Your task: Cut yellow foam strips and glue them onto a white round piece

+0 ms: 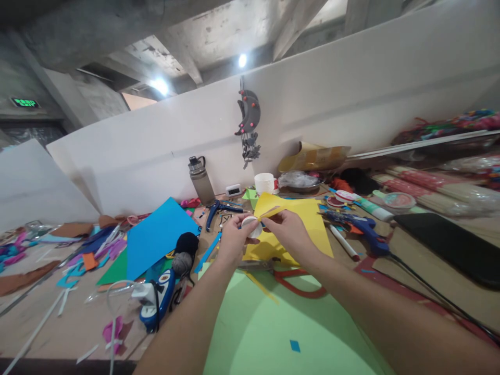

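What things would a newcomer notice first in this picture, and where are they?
Probably the middle: the left hand holds a small, round white piece, the right hand a thin yellow strip. Beneath them lies a bright yellow paper-like sheet; to their left, a bright blue paper-like sheet. Above, a dark grey crescent-shaped ornament hangs before the white wall panel.

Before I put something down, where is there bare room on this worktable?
The pale green paper sheet is mostly bare between the left forearm and right forearm, nearer than the orange-red looped handle; a small blue paper square lies there. Crowded: right, around the blue glue gun; left, around the black yarn ball.
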`<act>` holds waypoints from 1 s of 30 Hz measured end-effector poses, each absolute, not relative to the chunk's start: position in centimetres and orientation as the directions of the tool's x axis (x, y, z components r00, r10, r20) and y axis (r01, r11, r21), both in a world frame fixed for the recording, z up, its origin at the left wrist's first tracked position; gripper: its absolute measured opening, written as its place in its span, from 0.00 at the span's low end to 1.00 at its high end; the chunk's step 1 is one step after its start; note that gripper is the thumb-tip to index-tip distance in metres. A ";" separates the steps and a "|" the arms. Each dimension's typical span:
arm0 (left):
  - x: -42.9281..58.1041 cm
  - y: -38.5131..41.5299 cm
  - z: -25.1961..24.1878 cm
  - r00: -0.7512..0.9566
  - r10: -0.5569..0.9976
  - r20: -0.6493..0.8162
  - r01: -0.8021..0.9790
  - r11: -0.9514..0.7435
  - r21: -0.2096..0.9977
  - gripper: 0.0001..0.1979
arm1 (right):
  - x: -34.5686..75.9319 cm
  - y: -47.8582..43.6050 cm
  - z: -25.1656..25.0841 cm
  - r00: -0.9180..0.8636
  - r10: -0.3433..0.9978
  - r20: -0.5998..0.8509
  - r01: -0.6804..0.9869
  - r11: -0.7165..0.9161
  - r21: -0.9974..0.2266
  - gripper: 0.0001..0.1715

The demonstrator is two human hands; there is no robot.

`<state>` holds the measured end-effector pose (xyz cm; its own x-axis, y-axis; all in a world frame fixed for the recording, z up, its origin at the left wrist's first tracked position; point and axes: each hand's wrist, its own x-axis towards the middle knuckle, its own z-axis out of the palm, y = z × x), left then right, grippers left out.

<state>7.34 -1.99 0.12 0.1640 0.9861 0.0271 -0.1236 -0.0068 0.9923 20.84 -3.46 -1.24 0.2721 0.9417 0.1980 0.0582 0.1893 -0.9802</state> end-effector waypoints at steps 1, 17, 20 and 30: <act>7.3 -1.9 0.1 0.163 0.986 0.027 -0.114 -0.008 0.993 0.22 | 20.8 -3.5 -1.1 0.270 0.942 0.200 0.064 0.190 -0.980 0.12; 7.0 -1.8 0.1 0.128 0.992 -0.008 -0.130 0.025 0.991 0.22 | 20.7 -3.8 -0.8 0.232 0.945 0.232 0.036 0.230 -0.972 0.13; 7.0 -1.8 0.2 0.128 0.992 -0.011 -0.127 0.028 0.991 0.23 | 20.7 -3.9 -0.8 0.230 0.944 0.237 0.058 0.230 -0.971 0.13; 7.1 -1.9 0.2 0.188 0.976 0.109 -0.254 -0.059 0.965 0.20 | 21.0 -4.2 0.0 0.239 0.928 0.285 0.057 0.279 -0.958 0.13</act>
<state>7.14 -1.95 0.19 0.1880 0.9761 0.1094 -0.2545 -0.0592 0.9653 20.97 -4.24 -0.02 0.2391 0.9283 0.2849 0.0569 0.2795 -0.9585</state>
